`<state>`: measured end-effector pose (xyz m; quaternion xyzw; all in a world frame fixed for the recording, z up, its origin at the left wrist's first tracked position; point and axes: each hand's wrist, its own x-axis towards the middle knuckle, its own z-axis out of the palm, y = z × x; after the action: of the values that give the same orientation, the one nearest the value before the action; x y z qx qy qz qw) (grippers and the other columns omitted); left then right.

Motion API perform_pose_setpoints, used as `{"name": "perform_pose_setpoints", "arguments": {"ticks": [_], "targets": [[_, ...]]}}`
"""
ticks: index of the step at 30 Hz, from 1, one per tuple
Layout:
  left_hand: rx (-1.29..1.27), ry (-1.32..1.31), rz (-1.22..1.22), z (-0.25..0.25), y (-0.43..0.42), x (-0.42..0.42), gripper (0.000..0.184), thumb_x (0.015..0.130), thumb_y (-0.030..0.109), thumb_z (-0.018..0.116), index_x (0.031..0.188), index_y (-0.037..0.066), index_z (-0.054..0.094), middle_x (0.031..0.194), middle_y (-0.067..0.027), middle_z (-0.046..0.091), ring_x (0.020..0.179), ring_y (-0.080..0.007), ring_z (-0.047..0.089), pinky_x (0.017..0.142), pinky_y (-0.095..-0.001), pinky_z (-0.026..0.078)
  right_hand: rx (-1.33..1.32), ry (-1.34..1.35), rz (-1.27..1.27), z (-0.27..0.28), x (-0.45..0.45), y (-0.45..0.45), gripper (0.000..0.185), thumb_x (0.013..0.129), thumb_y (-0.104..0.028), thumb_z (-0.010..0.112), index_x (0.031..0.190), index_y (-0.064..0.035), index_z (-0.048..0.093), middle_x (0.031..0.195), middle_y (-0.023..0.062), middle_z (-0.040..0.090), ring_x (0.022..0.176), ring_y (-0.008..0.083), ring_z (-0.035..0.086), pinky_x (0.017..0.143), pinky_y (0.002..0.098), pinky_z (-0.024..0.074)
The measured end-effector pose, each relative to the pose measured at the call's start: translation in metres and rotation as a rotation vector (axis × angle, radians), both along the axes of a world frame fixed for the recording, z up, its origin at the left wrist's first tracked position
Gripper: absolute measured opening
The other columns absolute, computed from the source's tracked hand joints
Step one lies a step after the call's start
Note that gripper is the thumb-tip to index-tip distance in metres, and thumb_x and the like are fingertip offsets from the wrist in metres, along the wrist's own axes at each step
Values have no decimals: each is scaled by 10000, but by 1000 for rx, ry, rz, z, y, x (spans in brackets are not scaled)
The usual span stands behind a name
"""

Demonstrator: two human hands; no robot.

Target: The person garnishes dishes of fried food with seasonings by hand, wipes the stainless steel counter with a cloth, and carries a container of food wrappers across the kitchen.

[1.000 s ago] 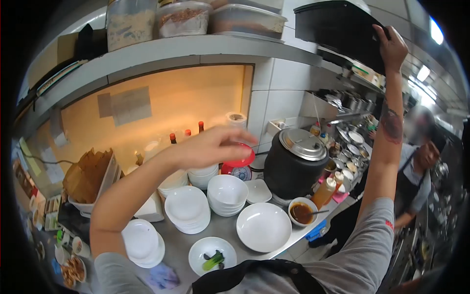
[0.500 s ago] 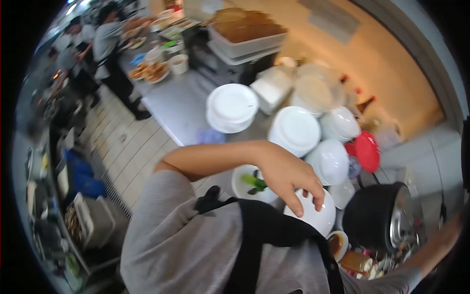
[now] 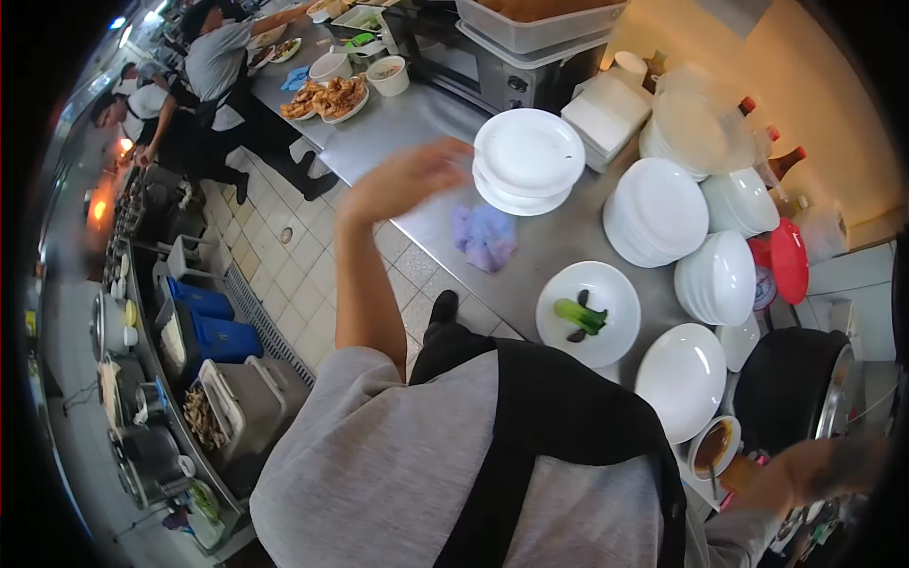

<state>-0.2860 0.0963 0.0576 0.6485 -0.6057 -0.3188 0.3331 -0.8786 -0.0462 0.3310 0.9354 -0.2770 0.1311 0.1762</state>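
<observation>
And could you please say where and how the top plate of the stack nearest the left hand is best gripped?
I'd take the top plate by its rim, coming from the side where the left hand is, thumb above and fingers beneath. It is round and lies flat, and that side looks open, while a white box-shaped item crowds the opposite side.

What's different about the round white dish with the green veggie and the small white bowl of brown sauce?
The round white dish holds a bright green vegetable and dark pieces; the small round white bowl holds brown sauce. The dish looks wider; the bowl looks narrower. A thin handle sticks out of the bowl, but none from the dish. Both are white, round and on the grey metal counter.
</observation>
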Motion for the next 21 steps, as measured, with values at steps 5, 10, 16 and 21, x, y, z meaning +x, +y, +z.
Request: {"name": "perform_pose_setpoints", "arguments": {"ticks": [5, 10, 16, 21], "targets": [[66, -268, 781, -77, 17, 180, 591, 850, 474, 660, 1191, -6, 606, 1033, -217, 671, 966, -284, 653, 845, -369, 497, 1221, 128, 281, -168, 262, 57, 344, 915, -164, 568, 1236, -44, 595, 1349, 237, 506, 1191, 402, 533, 989, 401, 434], [238, 84, 763, -143, 28, 291, 606, 850, 441, 668, 1203, -45, 587, 979, -153, 661, 905, -243, 635, 803, -350, 495, 1175, -45, -10, -404, 429, 79, 495, 931, -285, 550, 1329, 1, 473, 1376, 325, 421, 1251, 479, 422, 1053, 501, 349], [114, 558, 920, -218, 0, 404, 604, 913, 296, 595, 1357, -61, 396, 1059, -164, 622, 853, -217, 641, 728, -324, 512, 655, -317, -545, -555, 539, 124, 822, 873, -397, 620, 1461, 41, 247, 1480, 408, 108, 1377, 574, 123, 1034, 720, 169], [-43, 879, 970, -269, -55, 479, 511, 962, 217, 450, 1381, -30, 295, 1062, -251, 608, 775, -299, 668, 662, -378, 572, 532, -512, -552, -560, 622, 83, 543, 855, -237, 640, 1320, -31, 453, 1462, 310, 280, 1384, 474, 230, 1078, 673, 157]]}}
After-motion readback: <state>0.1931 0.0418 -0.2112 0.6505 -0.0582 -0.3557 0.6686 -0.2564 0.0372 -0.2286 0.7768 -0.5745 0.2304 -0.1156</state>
